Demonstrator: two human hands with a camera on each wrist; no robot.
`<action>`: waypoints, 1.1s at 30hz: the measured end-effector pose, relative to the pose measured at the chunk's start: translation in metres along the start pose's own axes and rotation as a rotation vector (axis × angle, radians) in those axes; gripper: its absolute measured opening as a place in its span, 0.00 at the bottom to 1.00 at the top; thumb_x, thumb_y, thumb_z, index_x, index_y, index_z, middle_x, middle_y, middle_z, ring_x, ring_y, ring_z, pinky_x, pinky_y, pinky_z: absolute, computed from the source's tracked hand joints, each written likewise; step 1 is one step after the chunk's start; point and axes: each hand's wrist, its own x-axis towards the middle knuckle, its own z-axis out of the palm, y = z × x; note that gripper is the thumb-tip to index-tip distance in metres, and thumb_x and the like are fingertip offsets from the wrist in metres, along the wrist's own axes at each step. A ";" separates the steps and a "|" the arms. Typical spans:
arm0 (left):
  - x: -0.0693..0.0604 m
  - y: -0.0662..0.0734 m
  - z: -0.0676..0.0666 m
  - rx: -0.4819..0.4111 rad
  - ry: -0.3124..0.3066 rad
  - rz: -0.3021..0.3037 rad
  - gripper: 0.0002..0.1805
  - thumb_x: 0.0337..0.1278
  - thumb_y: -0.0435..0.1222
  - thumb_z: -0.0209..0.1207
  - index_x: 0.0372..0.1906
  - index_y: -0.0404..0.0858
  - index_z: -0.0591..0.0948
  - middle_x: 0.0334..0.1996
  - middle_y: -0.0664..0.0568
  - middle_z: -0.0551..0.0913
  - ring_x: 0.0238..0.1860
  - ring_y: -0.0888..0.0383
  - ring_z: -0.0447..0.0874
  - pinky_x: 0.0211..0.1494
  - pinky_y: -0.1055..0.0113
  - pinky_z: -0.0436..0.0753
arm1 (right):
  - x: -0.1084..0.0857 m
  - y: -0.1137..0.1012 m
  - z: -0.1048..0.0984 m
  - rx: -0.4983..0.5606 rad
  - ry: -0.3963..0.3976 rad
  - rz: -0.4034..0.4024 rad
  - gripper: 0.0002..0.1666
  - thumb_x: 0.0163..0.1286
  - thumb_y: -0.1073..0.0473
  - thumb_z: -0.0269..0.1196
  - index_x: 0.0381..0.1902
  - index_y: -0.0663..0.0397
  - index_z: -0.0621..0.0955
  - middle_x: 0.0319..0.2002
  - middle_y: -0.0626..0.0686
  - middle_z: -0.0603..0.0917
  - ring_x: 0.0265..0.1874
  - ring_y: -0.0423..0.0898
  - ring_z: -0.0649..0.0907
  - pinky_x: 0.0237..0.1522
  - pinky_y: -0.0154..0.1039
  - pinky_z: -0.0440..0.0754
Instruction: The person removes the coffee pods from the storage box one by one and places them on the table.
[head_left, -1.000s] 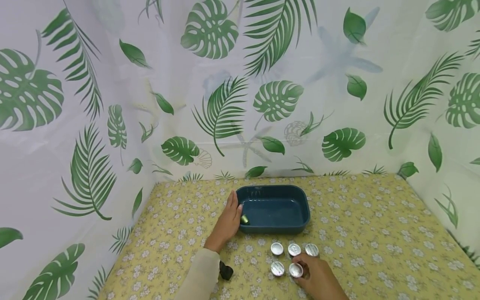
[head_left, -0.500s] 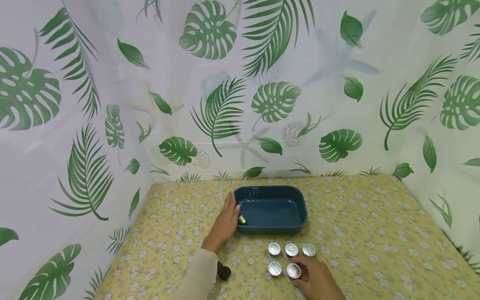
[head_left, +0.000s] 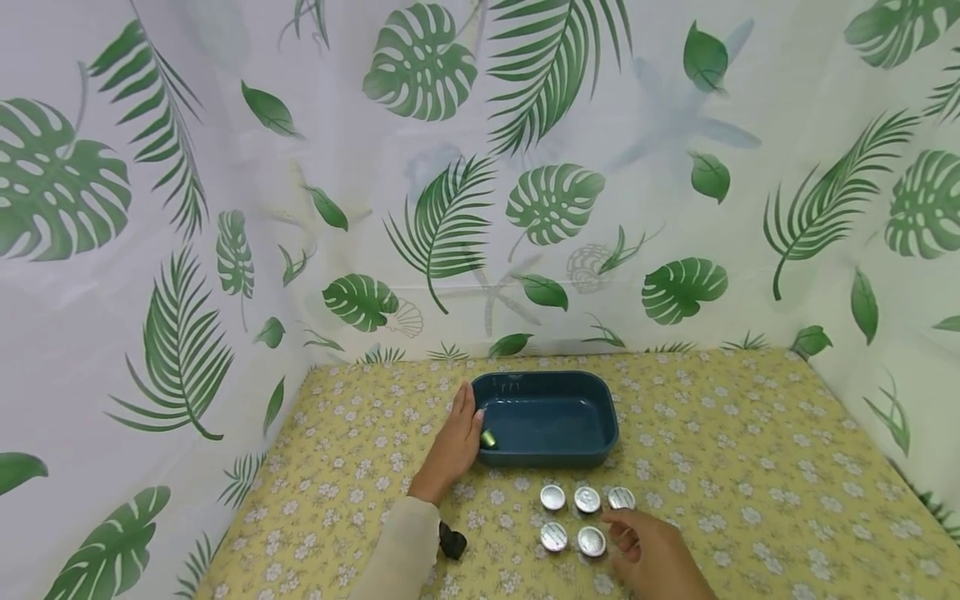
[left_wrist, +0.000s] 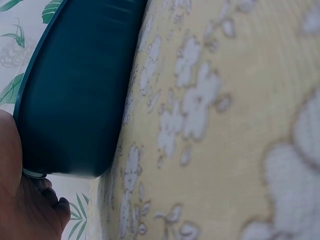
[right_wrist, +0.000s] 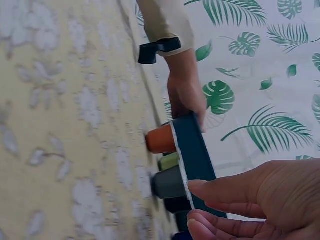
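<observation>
A dark teal rectangular dish (head_left: 555,460) stands on the table, one shiny green coffee capsule (head_left: 488,439) inside at its left end. My left hand (head_left: 455,442) grips the dish's left wall; in the left wrist view its fingers (left_wrist: 52,202) curl round the end. Several coffee capsules stand foil side up in front of the dish, three in the back row and two in the front. Nearest my right hand (head_left: 654,550) is the front right capsule (head_left: 591,542), grey-sided (right_wrist: 169,184) in the right wrist view. Thumb and fingers stay close beside its rim, holding nothing.
An orange capsule (right_wrist: 161,139) and a light green one (right_wrist: 169,161) show beyond the grey one. A yellow flowered cloth (head_left: 360,517) covers the table. Leaf-printed white sheets (head_left: 480,250) rise behind and at both sides. A black wrist device (head_left: 452,542) sits on the left sleeve.
My right hand has let go of the front right capsule and drawn slightly to the right, while the capsule stays standing in its row. My left hand keeps its place on the dish.
</observation>
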 end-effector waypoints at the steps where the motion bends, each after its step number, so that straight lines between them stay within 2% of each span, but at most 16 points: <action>1: 0.000 0.000 0.000 0.001 -0.002 -0.002 0.34 0.86 0.47 0.33 0.82 0.42 0.37 0.82 0.52 0.31 0.81 0.49 0.42 0.78 0.47 0.56 | 0.000 -0.002 -0.002 -0.002 -0.001 0.002 0.28 0.56 0.73 0.73 0.56 0.64 0.82 0.38 0.50 0.83 0.33 0.44 0.80 0.32 0.38 0.81; 5: 0.000 0.003 0.001 0.004 -0.005 0.016 0.34 0.86 0.46 0.34 0.82 0.41 0.37 0.82 0.51 0.31 0.81 0.49 0.42 0.78 0.47 0.56 | -0.001 -0.010 -0.011 -0.035 0.002 0.021 0.29 0.56 0.68 0.76 0.57 0.62 0.83 0.38 0.50 0.83 0.33 0.43 0.80 0.33 0.39 0.81; 9: 0.002 0.004 0.002 -0.002 -0.007 0.029 0.34 0.86 0.47 0.33 0.82 0.42 0.36 0.82 0.52 0.31 0.81 0.49 0.41 0.78 0.47 0.56 | 0.002 -0.016 -0.018 -0.053 -0.013 0.043 0.28 0.57 0.69 0.75 0.57 0.63 0.83 0.38 0.49 0.83 0.32 0.43 0.80 0.33 0.39 0.81; 16: 0.000 0.000 0.003 0.000 -0.004 0.001 0.34 0.85 0.49 0.33 0.82 0.45 0.36 0.81 0.55 0.29 0.81 0.51 0.41 0.77 0.46 0.57 | 0.008 -0.024 -0.020 -0.047 0.010 0.026 0.24 0.57 0.66 0.76 0.53 0.61 0.85 0.38 0.51 0.85 0.32 0.42 0.80 0.34 0.40 0.81; 20: 0.000 -0.002 0.002 -0.009 0.000 0.011 0.34 0.85 0.48 0.33 0.83 0.41 0.38 0.82 0.54 0.30 0.81 0.50 0.41 0.77 0.46 0.58 | 0.014 -0.030 -0.022 -0.074 0.052 -0.033 0.19 0.58 0.63 0.76 0.49 0.58 0.86 0.35 0.48 0.84 0.29 0.40 0.80 0.31 0.36 0.81; 24: 0.000 -0.002 0.002 0.003 0.005 0.019 0.34 0.85 0.48 0.33 0.83 0.39 0.39 0.82 0.53 0.30 0.81 0.50 0.42 0.77 0.46 0.58 | 0.022 -0.034 -0.022 -0.080 0.103 -0.104 0.15 0.63 0.59 0.74 0.47 0.57 0.87 0.36 0.46 0.85 0.29 0.38 0.81 0.32 0.33 0.81; 28: 0.000 -0.001 0.001 0.008 0.010 0.021 0.34 0.86 0.47 0.33 0.83 0.40 0.39 0.82 0.53 0.30 0.81 0.50 0.41 0.77 0.47 0.57 | 0.036 -0.038 -0.021 -0.083 0.141 -0.146 0.13 0.66 0.60 0.72 0.47 0.56 0.87 0.37 0.47 0.86 0.31 0.39 0.82 0.34 0.33 0.82; 33: -0.002 0.000 0.001 0.005 0.003 0.020 0.33 0.86 0.47 0.33 0.83 0.41 0.38 0.82 0.52 0.31 0.81 0.50 0.40 0.78 0.47 0.56 | 0.052 -0.042 -0.018 -0.159 0.199 -0.217 0.12 0.67 0.61 0.71 0.47 0.59 0.87 0.36 0.48 0.87 0.32 0.39 0.83 0.35 0.34 0.83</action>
